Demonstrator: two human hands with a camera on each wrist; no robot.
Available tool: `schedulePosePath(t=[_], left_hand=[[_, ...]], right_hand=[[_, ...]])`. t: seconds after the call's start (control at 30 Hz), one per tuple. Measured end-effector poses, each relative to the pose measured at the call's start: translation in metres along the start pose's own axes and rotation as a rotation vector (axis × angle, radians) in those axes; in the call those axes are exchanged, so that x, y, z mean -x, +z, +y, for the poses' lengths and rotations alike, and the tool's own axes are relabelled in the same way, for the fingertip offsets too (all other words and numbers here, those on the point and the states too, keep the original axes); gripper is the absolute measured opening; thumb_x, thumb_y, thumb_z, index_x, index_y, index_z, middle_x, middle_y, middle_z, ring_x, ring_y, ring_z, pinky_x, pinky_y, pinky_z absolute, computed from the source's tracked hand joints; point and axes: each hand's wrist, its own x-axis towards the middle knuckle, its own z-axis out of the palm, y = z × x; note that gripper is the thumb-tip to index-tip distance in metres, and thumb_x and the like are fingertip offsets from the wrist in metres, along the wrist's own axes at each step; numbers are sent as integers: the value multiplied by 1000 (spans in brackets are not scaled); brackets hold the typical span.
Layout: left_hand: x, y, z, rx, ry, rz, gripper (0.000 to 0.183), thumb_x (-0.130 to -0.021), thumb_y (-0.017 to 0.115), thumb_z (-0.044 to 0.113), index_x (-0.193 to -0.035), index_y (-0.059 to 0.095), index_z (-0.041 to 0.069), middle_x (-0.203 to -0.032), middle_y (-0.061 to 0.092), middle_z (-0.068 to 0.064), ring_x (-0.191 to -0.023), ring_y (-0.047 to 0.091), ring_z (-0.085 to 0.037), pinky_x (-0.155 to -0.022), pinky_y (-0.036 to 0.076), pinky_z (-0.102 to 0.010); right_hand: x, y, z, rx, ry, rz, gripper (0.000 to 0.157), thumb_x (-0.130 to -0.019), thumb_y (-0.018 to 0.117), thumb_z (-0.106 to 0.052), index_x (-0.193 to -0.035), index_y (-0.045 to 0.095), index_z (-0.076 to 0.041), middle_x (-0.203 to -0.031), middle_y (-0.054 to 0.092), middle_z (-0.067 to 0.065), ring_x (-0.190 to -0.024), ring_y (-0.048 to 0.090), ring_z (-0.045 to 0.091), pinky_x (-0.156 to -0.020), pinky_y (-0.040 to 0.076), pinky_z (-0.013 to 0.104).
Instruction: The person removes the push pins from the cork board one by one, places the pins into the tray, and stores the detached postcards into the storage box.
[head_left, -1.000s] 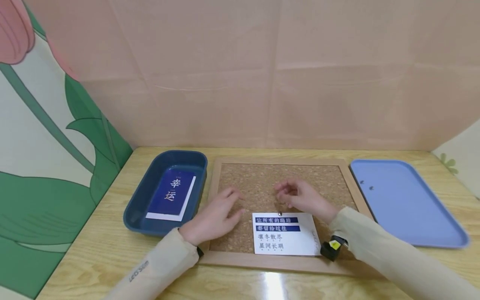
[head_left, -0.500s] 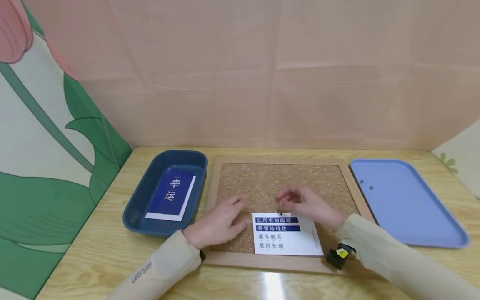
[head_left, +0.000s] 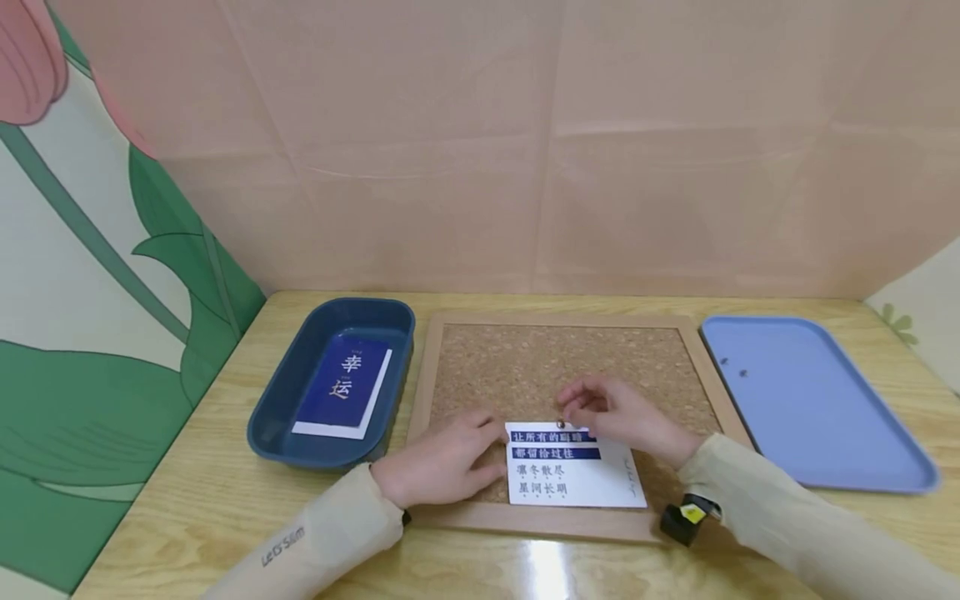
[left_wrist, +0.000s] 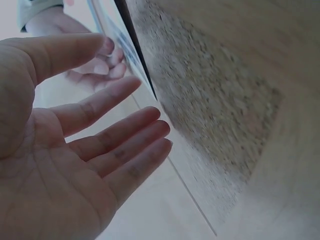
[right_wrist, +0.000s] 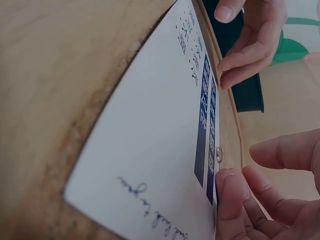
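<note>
A white card with blue bands and printed characters lies on the wood-framed cork board, near its front edge. At the card's top edge, around the middle, sits a small metallic thumbtack. My left hand is by the card's left edge, fingers extended and slightly bent, palm bare in the left wrist view. Over the top right part of the card is my right hand, its fingertips right beside the thumbtack. In the right wrist view the right thumb stands apart from the loosely bent fingers, with nothing between them.
To the left, a dark blue tray holds a blue card with a white sheet beneath it. A light blue tray lies right of the board, with two small tacks near its left edge.
My left hand has moved right and slightly toward me, up to the card's left edge. My right hand has shifted slightly right and toward me. The card and thumbtack stay in place.
</note>
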Motion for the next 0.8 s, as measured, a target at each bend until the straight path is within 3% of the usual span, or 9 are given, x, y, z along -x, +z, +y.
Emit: schedulePosePath(t=[0.17, 0.43, 0.8], left_hand=[[0, 0, 5, -18, 1, -19, 27, -90, 67, 28, -108, 63, 8, -107, 59, -2, -92, 56, -10, -85, 49, -26], [1, 1, 12, -43, -24, -39, 31, -88, 68, 32, -110, 63, 10, -108, 58, 0, -97, 55, -10, -89, 48, -26], [6, 6, 19, -52, -56, -31, 31, -87, 69, 31, -109, 63, 9, -110, 55, 1, -102, 54, -11, -93, 48, -27]], right_hand=[[2, 2, 0, -15, -20, -3, 24, -86, 65, -8, -109, 63, 1, -96, 64, 10, -85, 60, 18, -71, 53, 25], [3, 4, -1, -21, -5, 5, 23, -87, 64, -7, -108, 63, 2, -95, 64, 10, -84, 59, 18, -66, 53, 25], [5, 5, 0, 18, 1, 4, 20, -87, 65, -8, -106, 66, 0, -92, 65, 7, -82, 59, 16, -69, 52, 24]])
